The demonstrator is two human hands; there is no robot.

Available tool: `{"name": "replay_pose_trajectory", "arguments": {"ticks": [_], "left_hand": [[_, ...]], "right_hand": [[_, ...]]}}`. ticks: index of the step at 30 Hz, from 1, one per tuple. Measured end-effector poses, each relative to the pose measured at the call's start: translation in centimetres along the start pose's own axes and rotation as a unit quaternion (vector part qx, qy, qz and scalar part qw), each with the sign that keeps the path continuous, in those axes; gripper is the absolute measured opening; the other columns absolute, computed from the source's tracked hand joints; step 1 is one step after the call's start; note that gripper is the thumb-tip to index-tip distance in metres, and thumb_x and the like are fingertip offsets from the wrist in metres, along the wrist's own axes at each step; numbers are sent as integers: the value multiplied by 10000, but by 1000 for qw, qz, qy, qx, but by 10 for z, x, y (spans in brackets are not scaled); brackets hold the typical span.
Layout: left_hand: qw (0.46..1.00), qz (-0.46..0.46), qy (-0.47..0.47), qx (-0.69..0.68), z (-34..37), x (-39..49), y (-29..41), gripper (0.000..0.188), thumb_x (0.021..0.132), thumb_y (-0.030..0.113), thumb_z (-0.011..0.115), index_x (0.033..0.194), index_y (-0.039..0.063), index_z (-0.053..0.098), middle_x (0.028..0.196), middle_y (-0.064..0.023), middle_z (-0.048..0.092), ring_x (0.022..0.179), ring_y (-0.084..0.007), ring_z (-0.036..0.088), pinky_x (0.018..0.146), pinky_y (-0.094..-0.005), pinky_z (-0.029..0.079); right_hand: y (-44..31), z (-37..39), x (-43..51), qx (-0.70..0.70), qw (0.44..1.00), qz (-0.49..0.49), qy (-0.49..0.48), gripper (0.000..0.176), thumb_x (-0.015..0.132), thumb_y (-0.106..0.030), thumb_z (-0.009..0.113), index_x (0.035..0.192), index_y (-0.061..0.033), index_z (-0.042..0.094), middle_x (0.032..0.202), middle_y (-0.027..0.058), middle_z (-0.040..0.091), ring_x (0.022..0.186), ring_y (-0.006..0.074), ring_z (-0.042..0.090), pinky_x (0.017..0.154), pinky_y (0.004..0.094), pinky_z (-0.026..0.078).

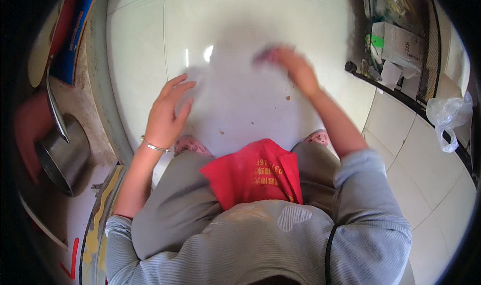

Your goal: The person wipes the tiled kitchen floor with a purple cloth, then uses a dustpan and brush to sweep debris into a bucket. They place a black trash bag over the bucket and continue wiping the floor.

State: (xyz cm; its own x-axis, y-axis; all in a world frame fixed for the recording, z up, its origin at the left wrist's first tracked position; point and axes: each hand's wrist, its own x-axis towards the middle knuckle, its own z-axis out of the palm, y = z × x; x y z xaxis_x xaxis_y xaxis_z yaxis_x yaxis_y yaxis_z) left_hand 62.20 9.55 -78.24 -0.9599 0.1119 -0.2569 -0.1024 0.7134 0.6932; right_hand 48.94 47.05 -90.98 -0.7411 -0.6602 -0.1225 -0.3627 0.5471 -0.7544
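Note:
My left hand (169, 106) hovers above the pale tiled floor (139, 37), fingers apart and holding nothing. A silver bangle (155, 146) circles that wrist. Farther out and to the right, my right hand (295, 65) is blurred by motion. Its fingers are closed around a small purplish thing (266, 56), too smeared to name. Across my lap, between the knees, lies a red fabric piece (240, 180) bearing yellow writing. Small brown bits (288, 98) are scattered on the floor between my hands and feet.
At right stands a black-framed rack (398, 97) with packages, a white box (404, 46) and a hanging clear plastic bag (447, 116). On the left, a metal pot (69, 149) lies tilted beside a blue packet (75, 41). Pink patterned shoes (193, 146) show beyond my knees.

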Motion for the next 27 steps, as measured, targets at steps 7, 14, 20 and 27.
{"name": "replay_pose_trajectory", "arguments": {"ticks": [7, 14, 20, 27], "left_hand": [[999, -34, 11, -21, -16, -2, -6, 374, 947, 64, 659, 1321, 79, 668, 1478, -162, 589, 1264, -371, 622, 1013, -410, 523], [1000, 0, 1, -20, -4, -7, 7, 359, 959, 59, 644, 1316, 81, 672, 1491, -150, 583, 1263, -352, 634, 899, -381, 559], [1000, -25, 7, -3, -15, -11, 3, 366, 971, 72, 646, 1337, 93, 665, 1494, -146, 581, 1267, -354, 630, 912, -395, 553], [999, -4, -26, -24, -5, -14, 16, 361, 971, 64, 636, 1332, 71, 658, 1498, -174, 565, 1341, -397, 573, 1094, -434, 487]], "right_hand": [[-31, 33, -28, -119, 981, 128, 85, 424, 982, 5, 496, 1296, -173, 718, 1411, 63, 670, 1357, 270, 598, 1209, 437, 398], [8, 2, -23, 106, 992, 56, 39, 392, 969, 13, 539, 1297, -119, 709, 1344, 101, 704, 1284, 303, 643, 1081, 396, 515], [-14, 22, 4, -99, 973, 107, 179, 523, 884, 109, 487, 1306, -125, 688, 1409, 96, 664, 1334, 335, 599, 1111, 399, 490], [-12, -16, -91, -38, 999, -16, 22, 584, 809, 148, 523, 1259, -149, 748, 1359, 104, 702, 1315, 297, 643, 1124, 383, 490]]}}
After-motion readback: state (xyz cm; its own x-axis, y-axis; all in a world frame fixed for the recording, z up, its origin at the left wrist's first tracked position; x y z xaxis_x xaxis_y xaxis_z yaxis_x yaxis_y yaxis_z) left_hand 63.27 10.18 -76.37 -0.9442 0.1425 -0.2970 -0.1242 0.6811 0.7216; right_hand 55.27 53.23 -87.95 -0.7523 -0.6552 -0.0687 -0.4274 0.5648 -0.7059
